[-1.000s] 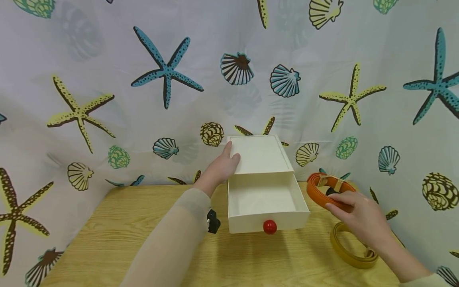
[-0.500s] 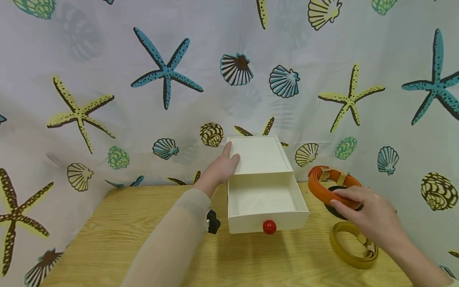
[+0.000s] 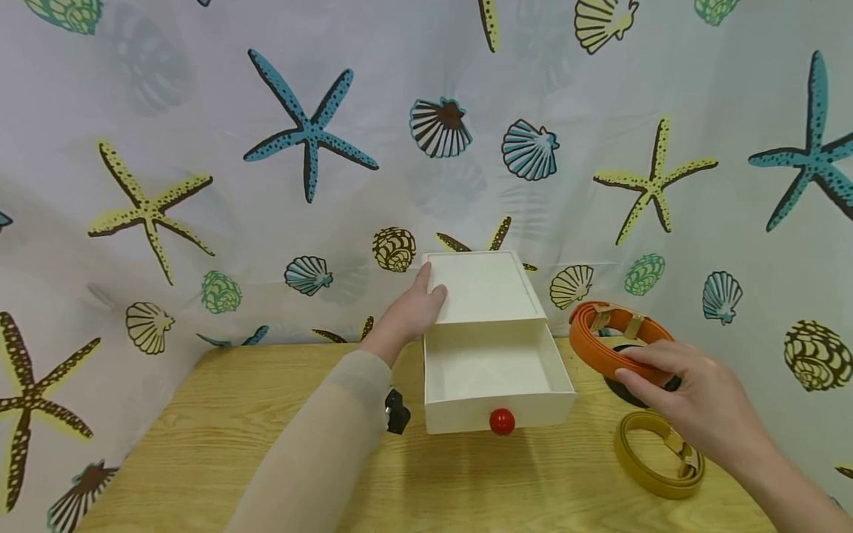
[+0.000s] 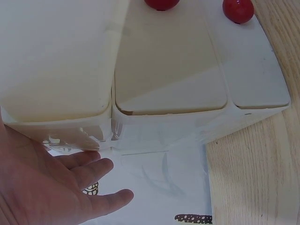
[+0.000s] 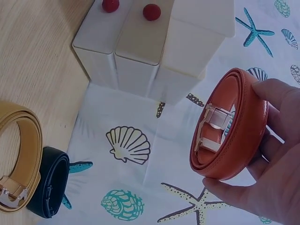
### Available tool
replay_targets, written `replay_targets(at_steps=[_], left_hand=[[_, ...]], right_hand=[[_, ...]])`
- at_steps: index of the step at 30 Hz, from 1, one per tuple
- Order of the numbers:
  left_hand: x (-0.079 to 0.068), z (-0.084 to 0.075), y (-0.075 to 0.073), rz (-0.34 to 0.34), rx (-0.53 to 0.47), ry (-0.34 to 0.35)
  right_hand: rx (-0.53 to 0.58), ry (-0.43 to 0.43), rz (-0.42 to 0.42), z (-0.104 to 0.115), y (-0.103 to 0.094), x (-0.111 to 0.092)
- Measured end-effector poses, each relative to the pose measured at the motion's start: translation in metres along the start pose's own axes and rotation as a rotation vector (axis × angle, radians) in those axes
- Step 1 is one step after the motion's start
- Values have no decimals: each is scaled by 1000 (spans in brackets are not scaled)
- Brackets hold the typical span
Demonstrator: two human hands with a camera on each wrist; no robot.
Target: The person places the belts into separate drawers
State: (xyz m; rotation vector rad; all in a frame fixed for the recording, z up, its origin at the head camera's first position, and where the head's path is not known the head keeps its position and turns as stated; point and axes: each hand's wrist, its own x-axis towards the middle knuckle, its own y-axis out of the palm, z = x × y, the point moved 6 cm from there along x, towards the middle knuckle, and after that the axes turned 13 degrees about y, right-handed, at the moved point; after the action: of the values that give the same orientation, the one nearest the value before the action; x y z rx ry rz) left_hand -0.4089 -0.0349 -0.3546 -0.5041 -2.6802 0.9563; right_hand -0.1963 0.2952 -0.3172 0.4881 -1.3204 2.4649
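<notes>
My left hand [image 3: 409, 311] lies against the left side of a white drawer chest [image 3: 493, 285], thumb and index finger at its top edge. In the left wrist view the fingers [image 4: 110, 204] are extended along the chest's side. The chest's top drawer [image 3: 460, 418], with a red knob [image 3: 502, 422], is pulled out, and its inside is bare. To the right, my right hand [image 3: 706, 396] pinches a coiled orange belt [image 3: 589, 352] between thumb and fingers, held in the air. The belt's metal buckle [image 5: 218, 117] faces inward in the right wrist view.
A coiled mustard-yellow belt [image 3: 656, 485] lies on the wooden table [image 3: 266, 444] below my right hand. Behind it sits a coiled black belt [image 5: 49, 187], partly hidden in the head view. Two lower drawers [image 5: 136, 47] are closed. A patterned curtain [image 3: 333, 222] hangs behind.
My right hand has risen a little and shifted right with the orange belt, so more of the black belt shows below it. The left hand and chest have stayed put.
</notes>
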Motion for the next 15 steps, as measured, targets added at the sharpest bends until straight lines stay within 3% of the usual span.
replay_targets(at_steps=[15], left_hand=[[0, -1, -1, -3, 15, 1]], right_hand=[[5, 7, 36, 17, -6, -3]])
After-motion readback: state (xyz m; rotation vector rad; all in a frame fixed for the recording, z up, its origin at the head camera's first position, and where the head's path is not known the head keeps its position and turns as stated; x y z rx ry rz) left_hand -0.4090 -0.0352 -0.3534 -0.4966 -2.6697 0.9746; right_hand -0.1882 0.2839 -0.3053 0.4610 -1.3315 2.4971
